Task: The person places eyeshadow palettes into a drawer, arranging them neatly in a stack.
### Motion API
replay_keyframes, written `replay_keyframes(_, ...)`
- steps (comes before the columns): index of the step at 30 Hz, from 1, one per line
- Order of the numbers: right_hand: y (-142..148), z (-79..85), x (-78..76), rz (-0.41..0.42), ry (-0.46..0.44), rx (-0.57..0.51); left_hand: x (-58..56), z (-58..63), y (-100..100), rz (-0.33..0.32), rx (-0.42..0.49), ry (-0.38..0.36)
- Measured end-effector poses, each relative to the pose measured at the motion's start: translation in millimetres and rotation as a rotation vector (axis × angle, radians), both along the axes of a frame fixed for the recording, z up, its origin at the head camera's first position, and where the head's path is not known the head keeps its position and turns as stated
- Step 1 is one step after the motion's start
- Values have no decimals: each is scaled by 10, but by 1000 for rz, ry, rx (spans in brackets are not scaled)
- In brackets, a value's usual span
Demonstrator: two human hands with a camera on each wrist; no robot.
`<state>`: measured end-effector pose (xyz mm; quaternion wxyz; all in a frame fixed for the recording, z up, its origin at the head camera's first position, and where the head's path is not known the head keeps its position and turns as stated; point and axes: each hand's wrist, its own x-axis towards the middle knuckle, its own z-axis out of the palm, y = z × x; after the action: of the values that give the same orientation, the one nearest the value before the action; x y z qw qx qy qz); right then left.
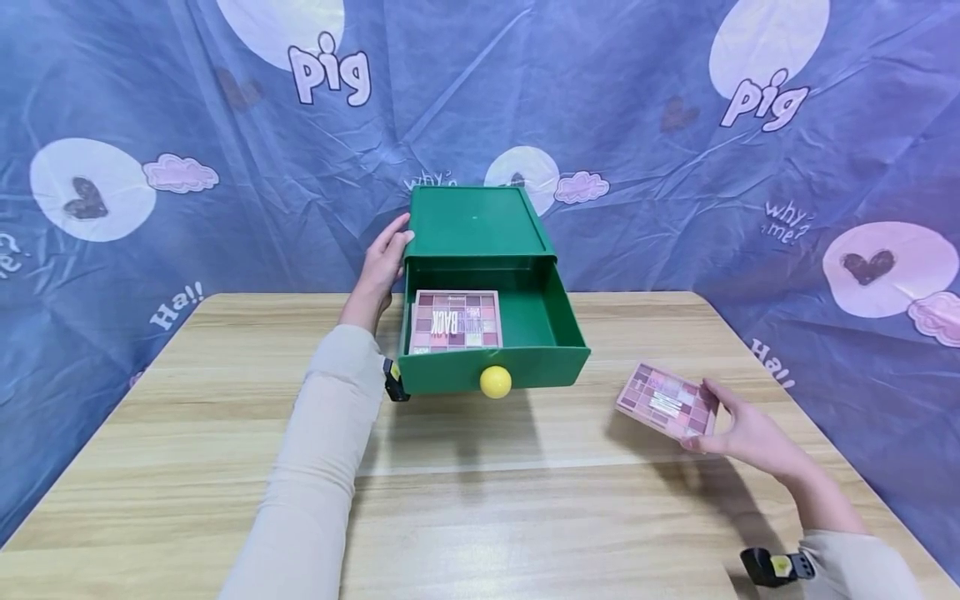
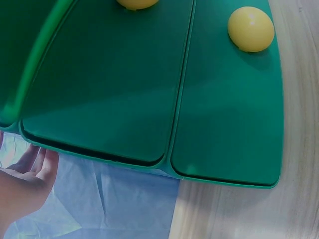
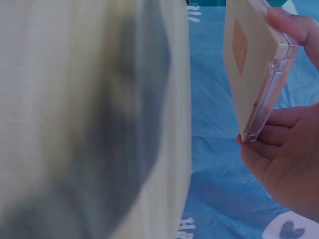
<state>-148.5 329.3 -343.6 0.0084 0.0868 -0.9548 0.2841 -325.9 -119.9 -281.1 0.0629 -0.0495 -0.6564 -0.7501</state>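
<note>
A green drawer cabinet (image 1: 476, 221) stands on the table with its top drawer (image 1: 442, 377) pulled out. Inside that drawer, on the left, lies a pink eyeshadow palette (image 1: 455, 321) with a grid of shades. My left hand (image 1: 378, 271) rests against the cabinet's left side, fingers extended; the left wrist view shows the hand (image 2: 30, 184) at the cabinet's edge. Over the table to the right, my right hand (image 1: 753, 433) pinches a second eyeshadow palette (image 1: 666, 402) by its near right end. The right wrist view shows this palette's pale underside (image 3: 249, 64), thumb and fingers on opposite edges.
Yellow round knobs (image 2: 251, 29) sit on the cabinet's drawer fronts. The wooden table (image 1: 187, 467) extends around the cabinet. A blue printed cloth (image 1: 637, 125) hangs behind and along the sides. A small black device (image 1: 776, 567) is strapped to the right wrist.
</note>
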Motion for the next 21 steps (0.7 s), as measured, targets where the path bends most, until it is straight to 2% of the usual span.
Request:
replay_keyframes(10, -48, 288, -134, 35, 104, 42, -10, -16, -3, -3, 0, 4)
replay_keyframes(15, -76, 431, -172, 57, 104, -7, -13, -15, -1, 2, 9, 3)
replay_keyframes(21, -108, 597, -219, 37, 81, 32, -26, -26, -4, 5, 3, 9)
